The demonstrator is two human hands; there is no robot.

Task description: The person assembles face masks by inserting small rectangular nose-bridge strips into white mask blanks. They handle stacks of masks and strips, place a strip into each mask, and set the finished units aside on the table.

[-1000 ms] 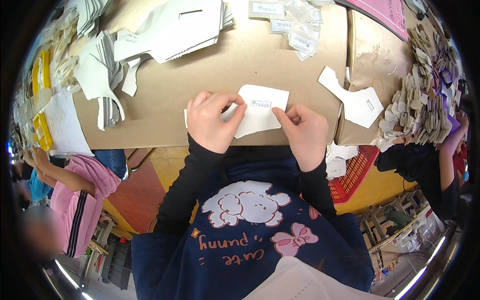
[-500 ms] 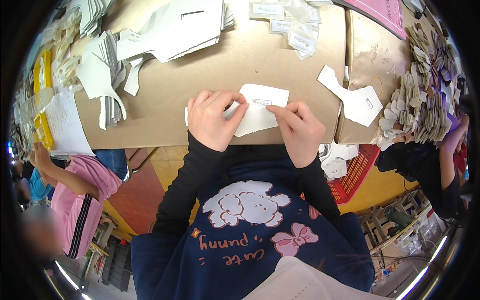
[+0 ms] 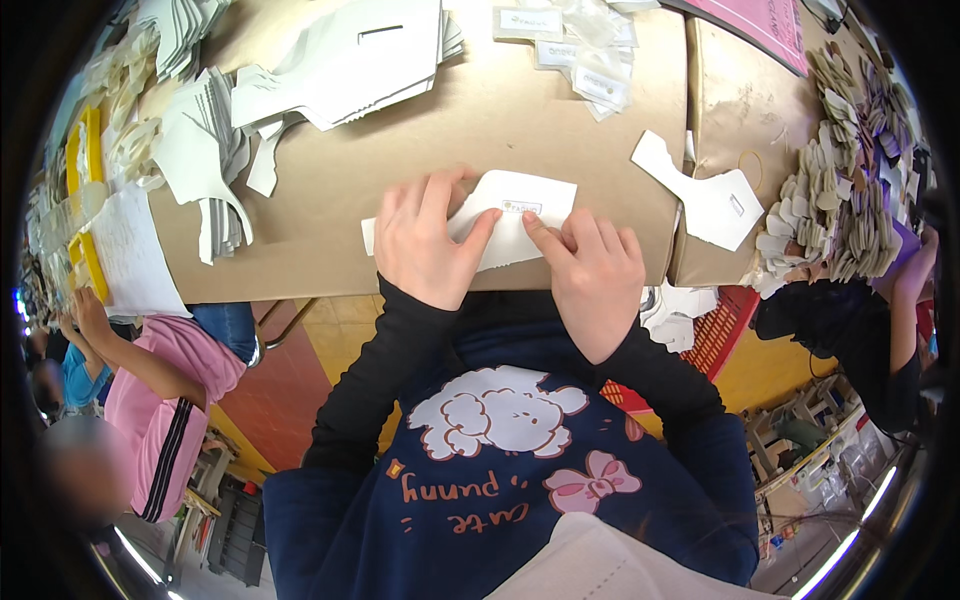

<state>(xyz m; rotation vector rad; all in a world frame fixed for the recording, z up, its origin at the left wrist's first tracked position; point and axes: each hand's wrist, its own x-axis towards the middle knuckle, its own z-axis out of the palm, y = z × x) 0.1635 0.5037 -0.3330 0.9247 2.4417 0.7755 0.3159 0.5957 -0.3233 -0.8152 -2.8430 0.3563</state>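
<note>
A flat white cut piece (image 3: 540, 188), like card or foam sheet, lies on the table in front of me. A small rectangular label (image 3: 521, 208) sits on its face. My left hand (image 3: 425, 240) covers the piece's left part, fingers stretched over it and apart, the thumb tip at the label's left end. At the right edge my right hand (image 3: 597, 275) has its fingers curled, while its thumb tip touches the label's lower right. The inside of those curled fingers is hidden. To the right lies a white paddle-shaped piece (image 3: 705, 205) bearing a similar label.
Stacks of white cut sheets (image 3: 350, 70) and narrower pieces (image 3: 200, 140) lie at the far left. Small clear bags of labels (image 3: 585, 50) lie at the back. Many pale pieces (image 3: 830, 210) are heaped at right. A red basket (image 3: 722, 330) stands below; people work on both sides.
My left hand has gone from a pinch beside the label to a spread hold-down with its thumb at the label. My right hand has turned, its thumb now on the label.
</note>
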